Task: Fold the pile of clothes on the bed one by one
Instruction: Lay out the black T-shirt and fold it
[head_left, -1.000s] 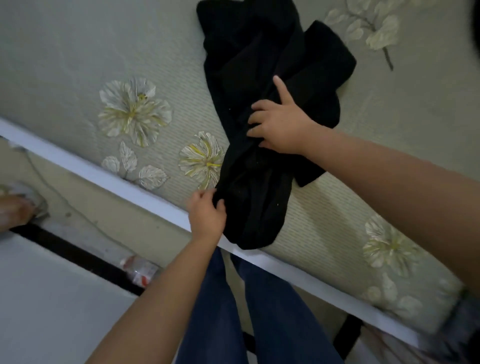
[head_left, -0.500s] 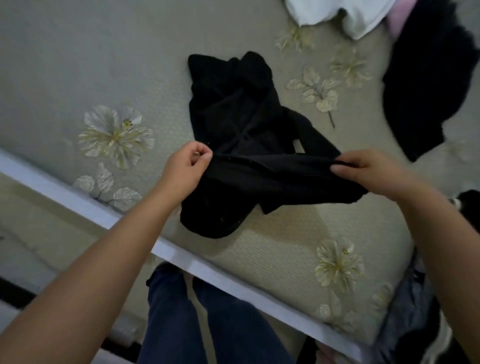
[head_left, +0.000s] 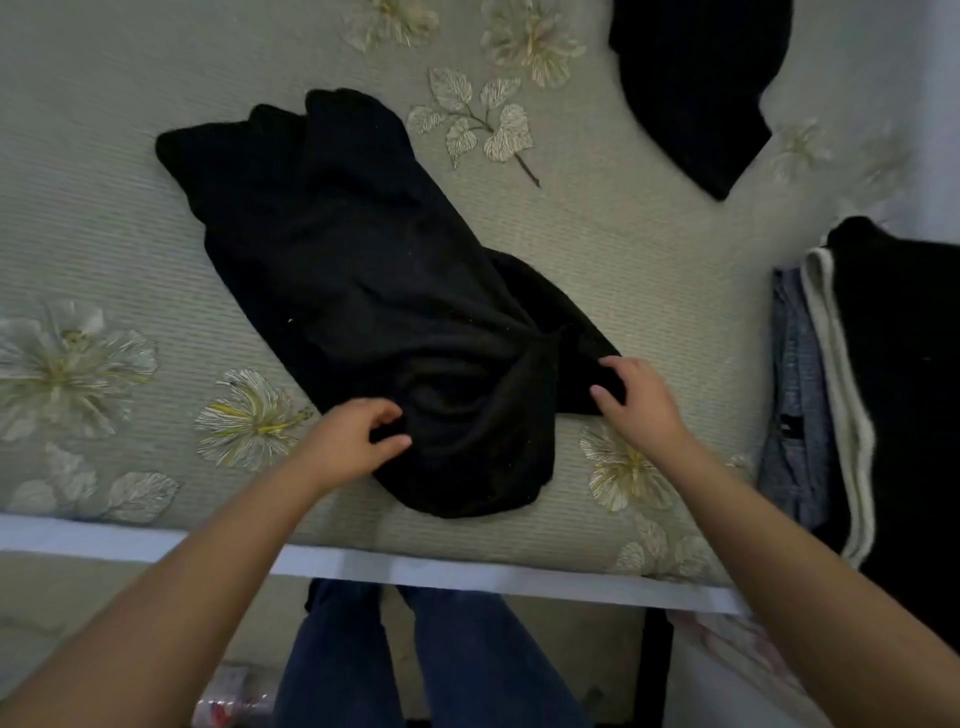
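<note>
A crumpled black garment (head_left: 353, 270) lies across the middle of the bed (head_left: 104, 218), running from the far left down toward the near edge. My left hand (head_left: 353, 441) pinches its near left edge between thumb and curled fingers. My right hand (head_left: 634, 400) holds the near right corner of the same garment, fingers curled over the cloth. Both hands are low, close to the mattress. Much of the garment's shape is lost in its dark folds.
Another black garment (head_left: 696, 83) lies at the far right of the bed. A stack of clothes (head_left: 841, 395), grey, white-trimmed and black, sits at the right edge. The bed's white frame rail (head_left: 467, 571) runs along the front, with my legs (head_left: 415, 660) below it.
The garment, stretched and lifted between my hands half a second ago, now lies lower on the bed. Both hands have come down toward the near edge, still holding it.
</note>
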